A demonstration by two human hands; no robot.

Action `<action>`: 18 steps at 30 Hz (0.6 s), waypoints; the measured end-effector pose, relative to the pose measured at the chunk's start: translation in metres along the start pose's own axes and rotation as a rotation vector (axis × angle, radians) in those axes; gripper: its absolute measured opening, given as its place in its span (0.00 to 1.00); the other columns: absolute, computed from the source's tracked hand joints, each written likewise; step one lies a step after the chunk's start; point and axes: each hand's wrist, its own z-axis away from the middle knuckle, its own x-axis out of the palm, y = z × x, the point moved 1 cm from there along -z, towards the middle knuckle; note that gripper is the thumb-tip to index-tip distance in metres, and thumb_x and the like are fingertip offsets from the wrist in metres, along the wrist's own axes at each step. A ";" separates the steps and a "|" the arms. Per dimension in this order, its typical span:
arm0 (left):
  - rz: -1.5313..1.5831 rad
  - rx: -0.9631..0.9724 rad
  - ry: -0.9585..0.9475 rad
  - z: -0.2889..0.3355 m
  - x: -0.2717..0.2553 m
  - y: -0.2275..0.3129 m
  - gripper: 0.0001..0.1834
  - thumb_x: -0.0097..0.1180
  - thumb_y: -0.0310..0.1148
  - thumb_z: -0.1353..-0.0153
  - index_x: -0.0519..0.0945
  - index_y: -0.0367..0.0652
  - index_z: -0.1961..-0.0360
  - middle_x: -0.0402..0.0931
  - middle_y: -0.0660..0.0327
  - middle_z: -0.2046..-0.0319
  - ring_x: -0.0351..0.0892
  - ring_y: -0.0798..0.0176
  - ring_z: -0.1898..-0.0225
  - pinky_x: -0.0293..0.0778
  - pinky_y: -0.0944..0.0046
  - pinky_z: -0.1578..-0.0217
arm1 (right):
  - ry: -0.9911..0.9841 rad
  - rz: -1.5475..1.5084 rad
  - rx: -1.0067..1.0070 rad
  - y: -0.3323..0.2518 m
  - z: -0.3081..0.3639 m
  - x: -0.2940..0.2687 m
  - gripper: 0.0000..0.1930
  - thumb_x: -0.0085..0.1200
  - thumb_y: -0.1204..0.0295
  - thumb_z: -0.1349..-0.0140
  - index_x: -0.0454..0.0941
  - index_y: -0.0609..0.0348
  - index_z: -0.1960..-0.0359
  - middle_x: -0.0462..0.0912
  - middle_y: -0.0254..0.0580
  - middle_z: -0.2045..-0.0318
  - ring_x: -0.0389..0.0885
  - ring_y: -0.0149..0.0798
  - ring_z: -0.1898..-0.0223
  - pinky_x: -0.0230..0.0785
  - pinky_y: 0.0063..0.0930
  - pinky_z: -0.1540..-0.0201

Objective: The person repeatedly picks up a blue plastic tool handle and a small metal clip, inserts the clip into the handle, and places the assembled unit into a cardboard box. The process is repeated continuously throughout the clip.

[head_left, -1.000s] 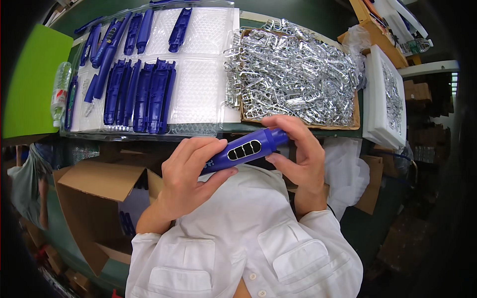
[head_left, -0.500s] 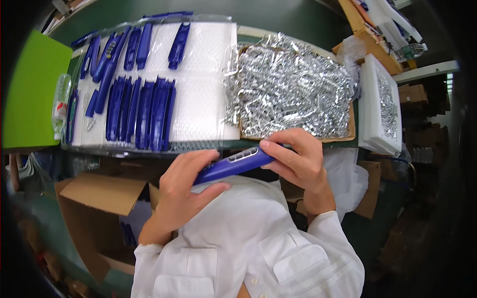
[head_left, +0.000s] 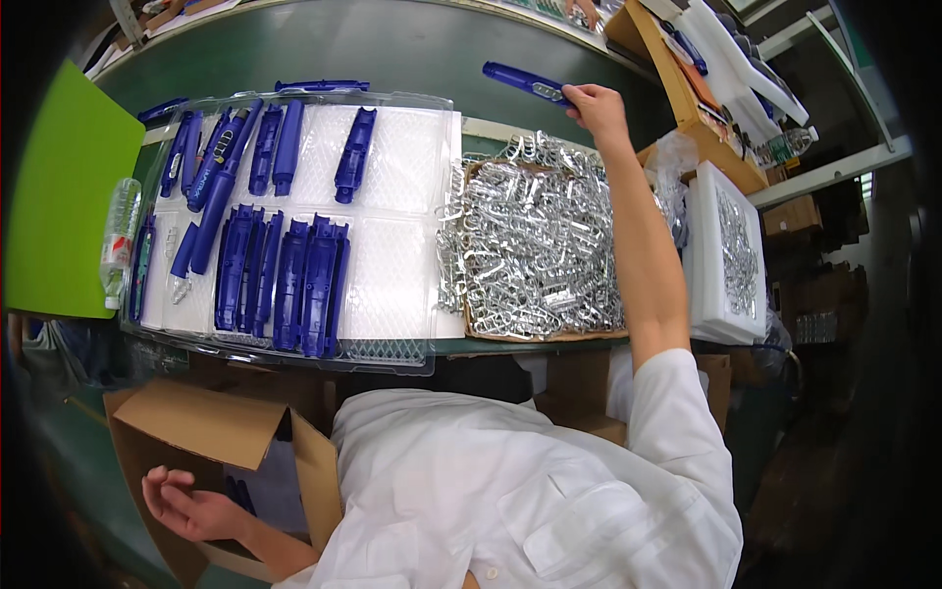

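The right hand (head_left: 595,104) reached out at one o'clock, pinching one end of a blue handle (head_left: 525,82) held just above the green table (head_left: 392,44); the handle's far end stuck out toward eleven; the left hand (head_left: 186,506) hung loosely curled and empty at seven o'clock, beside an open carton (head_left: 211,427); a clear tray (head_left: 402,177) of blue shells (head_left: 285,285) lay at ten o'clock, a box of metal clips (head_left: 535,250) at twelve, under the outstretched forearm; with so slight a grip at full reach, the handle could tip or slip onto the table; the sleeve might also brush clips loose.
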 end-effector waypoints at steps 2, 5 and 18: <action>-0.022 -0.109 0.098 -0.005 -0.020 -0.021 0.15 0.48 0.28 0.22 0.76 0.28 0.42 0.81 0.56 0.53 0.70 0.69 0.68 0.69 0.69 0.63 | -0.058 0.039 0.037 -0.003 -0.020 0.025 0.14 0.65 0.60 0.32 0.89 0.59 0.57 0.87 0.31 0.70 0.82 0.20 0.73 0.69 0.15 0.72; -0.061 -0.251 0.167 -0.005 -0.041 -0.042 0.16 0.47 0.31 0.21 0.76 0.28 0.42 0.81 0.56 0.55 0.70 0.70 0.70 0.66 0.71 0.66 | -0.245 -0.056 0.096 0.000 -0.041 0.059 0.15 0.64 0.59 0.32 0.89 0.59 0.57 0.88 0.32 0.69 0.84 0.22 0.71 0.70 0.16 0.71; -0.557 -1.002 0.073 0.203 -0.259 -0.287 0.18 0.47 0.39 0.27 0.86 0.39 0.52 0.86 0.55 0.57 0.85 0.56 0.59 0.81 0.56 0.63 | -0.325 1.038 -0.328 -0.008 0.015 0.043 0.18 0.61 0.59 0.44 0.87 0.66 0.68 0.87 0.56 0.71 0.87 0.51 0.67 0.77 0.44 0.61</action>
